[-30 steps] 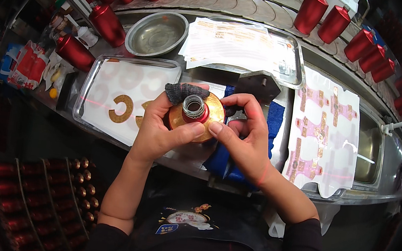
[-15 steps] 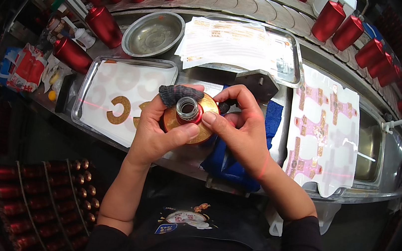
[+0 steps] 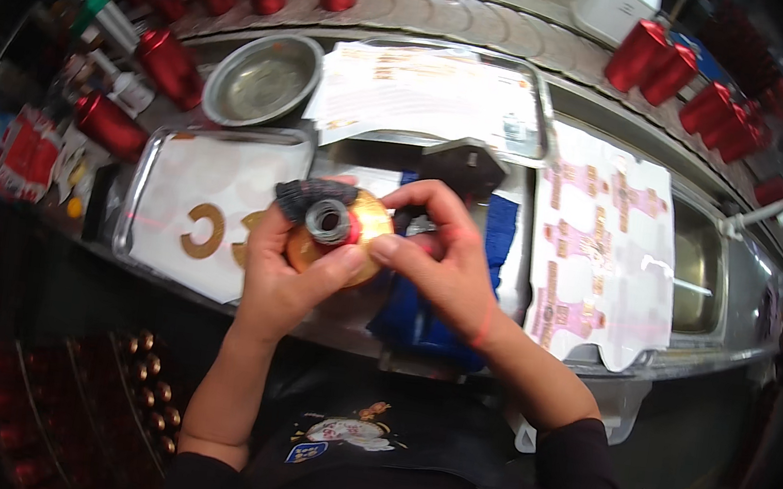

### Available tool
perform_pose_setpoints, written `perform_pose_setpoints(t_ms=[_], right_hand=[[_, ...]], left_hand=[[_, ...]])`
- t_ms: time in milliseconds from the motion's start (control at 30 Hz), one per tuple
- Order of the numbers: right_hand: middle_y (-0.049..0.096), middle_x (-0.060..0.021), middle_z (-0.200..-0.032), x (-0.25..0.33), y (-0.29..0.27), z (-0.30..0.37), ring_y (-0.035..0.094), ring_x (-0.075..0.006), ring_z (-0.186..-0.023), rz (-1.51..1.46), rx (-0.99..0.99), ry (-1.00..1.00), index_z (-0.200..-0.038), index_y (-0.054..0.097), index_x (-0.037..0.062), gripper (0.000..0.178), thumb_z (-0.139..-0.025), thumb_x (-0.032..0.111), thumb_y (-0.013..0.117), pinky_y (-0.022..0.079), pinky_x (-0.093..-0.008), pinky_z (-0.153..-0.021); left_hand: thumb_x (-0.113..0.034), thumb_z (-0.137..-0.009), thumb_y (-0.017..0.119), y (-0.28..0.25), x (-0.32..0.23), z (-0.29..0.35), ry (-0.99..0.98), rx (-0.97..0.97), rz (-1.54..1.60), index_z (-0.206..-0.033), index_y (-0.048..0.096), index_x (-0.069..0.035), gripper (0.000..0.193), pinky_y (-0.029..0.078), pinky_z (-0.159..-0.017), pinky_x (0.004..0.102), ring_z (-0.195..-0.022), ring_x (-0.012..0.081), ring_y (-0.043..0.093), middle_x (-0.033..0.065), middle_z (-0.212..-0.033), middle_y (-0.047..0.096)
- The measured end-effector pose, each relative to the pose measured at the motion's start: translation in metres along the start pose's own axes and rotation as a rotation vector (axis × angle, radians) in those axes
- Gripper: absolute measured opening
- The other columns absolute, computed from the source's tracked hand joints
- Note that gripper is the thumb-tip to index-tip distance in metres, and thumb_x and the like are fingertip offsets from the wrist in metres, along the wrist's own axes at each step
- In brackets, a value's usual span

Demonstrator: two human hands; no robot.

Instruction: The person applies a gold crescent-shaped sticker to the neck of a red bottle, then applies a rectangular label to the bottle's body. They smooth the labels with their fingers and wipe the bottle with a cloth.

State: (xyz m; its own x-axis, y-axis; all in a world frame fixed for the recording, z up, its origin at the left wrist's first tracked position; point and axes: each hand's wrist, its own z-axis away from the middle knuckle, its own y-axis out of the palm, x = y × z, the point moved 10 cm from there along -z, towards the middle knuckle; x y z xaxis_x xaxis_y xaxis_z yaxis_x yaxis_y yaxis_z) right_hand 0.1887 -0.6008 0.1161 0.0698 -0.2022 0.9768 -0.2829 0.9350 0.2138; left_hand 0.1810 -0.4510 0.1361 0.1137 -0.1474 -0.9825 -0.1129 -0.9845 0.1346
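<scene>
Steel bench (image 3: pixel 457 350) crowded with red canisters (image 3: pixel 169 66), both hands working one small can just above its near edge

Left hand (image 3: pixel 285 275) cups a gold can (image 3: pixel 338 243) end-on, a dark rag (image 3: pixel 304 197) bunched past its fingertips; right hand (image 3: pixel 443 261) pinches the rim and red band by the grey neck (image 3: pixel 328 220), thumb pressed on. It looks like a fitting or wiping step at the neck, needing a firm grip and small turns. Left of that hand, gold C-shaped pieces (image 3: pixel 203 229) lie on a tray (image 3: pixel 149 190)
</scene>
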Motion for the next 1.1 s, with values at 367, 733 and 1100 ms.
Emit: perform_pose_setpoints(t_ms=[367, 733, 1100], right_hand=[[0.060, -0.0043, -0.096, -0.009, -0.010, -0.011, 0.052, -0.0069, -0.073, 0.073, -0.069, -0.174, -0.100, 0.062, 0.0038, 0.033, -0.081, 0.027, 0.077, 0.044, -0.0268, -0.062], [0.059, -0.0185, -0.105, 0.037, -0.012, 0.043, 0.063, -0.0329, -0.095, 0.116, -0.309, -0.433, -0.111, 0.050, 0.0000, 0.039, -0.074, 0.003, 0.063, 0.049, -0.0403, -0.082], [0.061, -0.0237, -0.086, 0.078, -0.023, 0.019, 0.062, -0.0448, -0.086, 0.450, -0.379, -0.657, -0.097, 0.053, -0.0033, 0.030, -0.070, 0.001, 0.066, 0.050, -0.0444, -0.073]], left_hand=[[-0.015, -0.095, 0.059, -0.014, 0.024, -0.007, 0.111, 0.116, 0.001, -0.142, 0.048, 0.003, 0.052, 0.036, -0.115, 0.0405, -0.130, 0.0270, 0.053, 0.0173, -0.143, 0.055], [-0.022, -0.099, 0.055, -0.057, 0.055, -0.021, 0.030, 0.143, 0.039, -0.152, 0.036, -0.001, 0.060, 0.033, -0.117, 0.0419, -0.138, 0.0286, 0.047, 0.0157, -0.153, 0.045], [-0.023, -0.100, 0.056, -0.051, 0.055, -0.014, 0.045, 0.176, 0.084, -0.150, 0.040, -0.002, 0.057, 0.034, -0.116, 0.0415, -0.136, 0.0279, 0.048, 0.0150, -0.148, 0.048]])
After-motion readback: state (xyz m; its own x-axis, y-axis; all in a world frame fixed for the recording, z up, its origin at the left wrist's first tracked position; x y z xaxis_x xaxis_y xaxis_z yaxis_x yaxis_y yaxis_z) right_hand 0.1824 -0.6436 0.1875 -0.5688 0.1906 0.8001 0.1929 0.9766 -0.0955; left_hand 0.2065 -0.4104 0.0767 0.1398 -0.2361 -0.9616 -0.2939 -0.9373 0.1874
